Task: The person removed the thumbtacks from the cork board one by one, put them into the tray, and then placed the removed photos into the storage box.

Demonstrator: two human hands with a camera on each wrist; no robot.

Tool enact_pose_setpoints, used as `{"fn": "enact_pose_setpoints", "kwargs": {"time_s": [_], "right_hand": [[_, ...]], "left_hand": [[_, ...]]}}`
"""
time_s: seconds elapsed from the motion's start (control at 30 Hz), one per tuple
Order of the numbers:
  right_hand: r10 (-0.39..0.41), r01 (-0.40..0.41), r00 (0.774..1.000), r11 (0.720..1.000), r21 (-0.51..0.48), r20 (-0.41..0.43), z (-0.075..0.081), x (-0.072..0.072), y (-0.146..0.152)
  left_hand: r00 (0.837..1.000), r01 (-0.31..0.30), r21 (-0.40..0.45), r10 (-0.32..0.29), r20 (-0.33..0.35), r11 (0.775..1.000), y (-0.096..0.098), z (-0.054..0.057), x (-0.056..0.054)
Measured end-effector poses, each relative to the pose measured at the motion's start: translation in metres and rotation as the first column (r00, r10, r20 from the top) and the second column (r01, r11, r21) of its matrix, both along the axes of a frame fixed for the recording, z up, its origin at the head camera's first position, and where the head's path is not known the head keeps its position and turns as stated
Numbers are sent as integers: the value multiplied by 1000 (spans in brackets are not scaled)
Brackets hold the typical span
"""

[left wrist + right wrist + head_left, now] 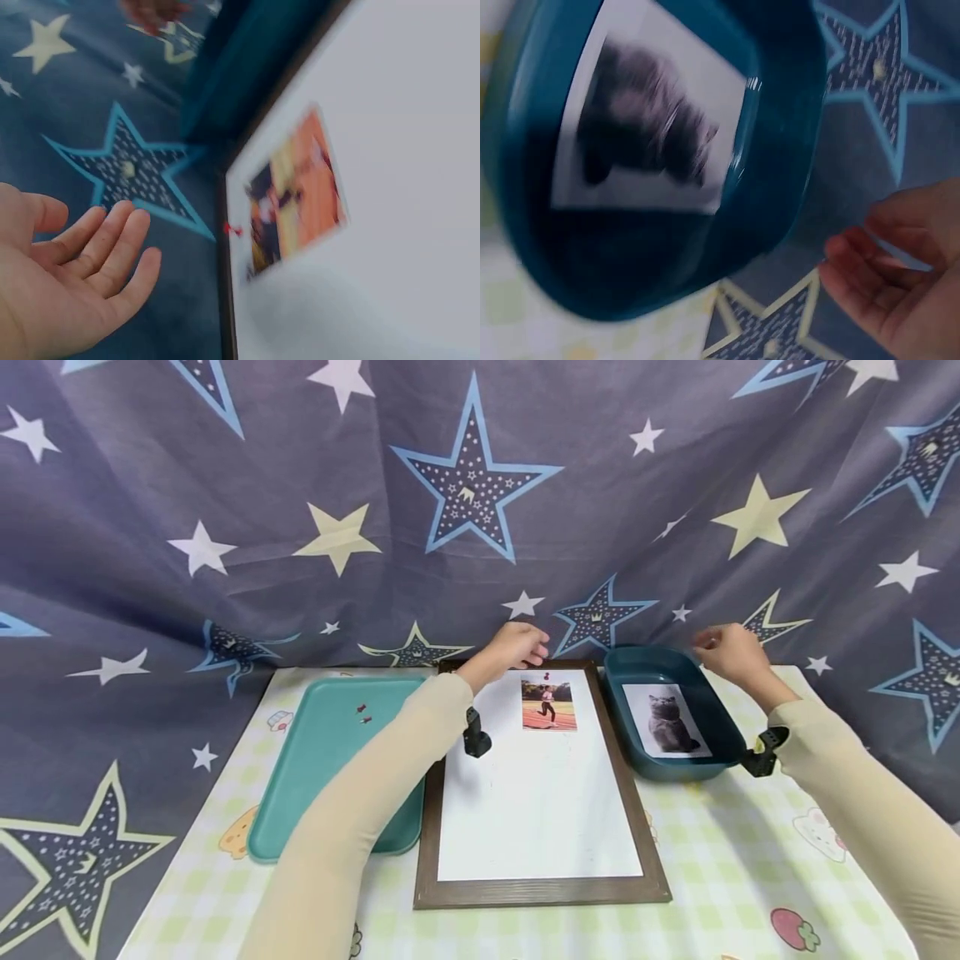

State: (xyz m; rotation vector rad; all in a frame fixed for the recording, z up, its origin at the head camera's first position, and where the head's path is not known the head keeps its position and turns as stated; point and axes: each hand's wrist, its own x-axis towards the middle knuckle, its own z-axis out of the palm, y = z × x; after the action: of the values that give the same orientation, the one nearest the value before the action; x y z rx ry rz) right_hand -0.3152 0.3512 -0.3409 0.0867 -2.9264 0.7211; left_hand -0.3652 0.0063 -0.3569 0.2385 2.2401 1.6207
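Note:
My left hand (517, 646) hovers over the top edge of a brown-framed white board (540, 818), its loosely bent fingers empty in the left wrist view. Just below it, a photo of a runner (549, 706) lies near the board's top, with a red push pin (546, 676) at its upper edge. Over the far right rim of a dark teal basin (637, 764) is my right hand (729, 652). Its fingers (855, 285) curl loosely around nothing. A photo of a grey cat (667, 722) leans inside the basin.
A green tray (322, 785) lies left of the board, with two red push pins (366, 720) on it. The basin stands against the board's right side. Behind everything hangs a dark star-patterned curtain (300, 460). A checked cloth (720, 877) covers the table.

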Motion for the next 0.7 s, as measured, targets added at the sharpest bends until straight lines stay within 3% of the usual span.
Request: {"fn": "enact_pose_setpoints", "kwargs": {"time_s": [0.07,0.13,0.23,0.3,0.43,0.53,0.7], "right_hand": [[32,-30,995,999,27,-97,3,0,-16],[64,-60,984,998,31,-167,5,0,-33],[112,-109,968,994,27,-227,7,3,-60],[137,-137,965,990,18,-222,9,5,-77],[182,-179,966,983,36,-182,10,6,-107],[202,-194,969,979,68,-142,6,4,-124],[273,-262,960,953,150,-60,-9,4,-145]], "left_hand": [[995,-2,-61,-4,-102,998,-7,-7,1],[979,-9,-124,-16,-201,992,-14,-14,2],[940,-24,-247,-62,-336,969,-22,-22,3],[915,-33,-319,-100,-390,947,-26,-27,5],[873,-26,-470,-209,-441,882,-33,-36,8],[845,-17,-572,-293,-446,820,-37,-43,10],[815,-27,-663,-367,-448,748,-41,-50,10]]}}
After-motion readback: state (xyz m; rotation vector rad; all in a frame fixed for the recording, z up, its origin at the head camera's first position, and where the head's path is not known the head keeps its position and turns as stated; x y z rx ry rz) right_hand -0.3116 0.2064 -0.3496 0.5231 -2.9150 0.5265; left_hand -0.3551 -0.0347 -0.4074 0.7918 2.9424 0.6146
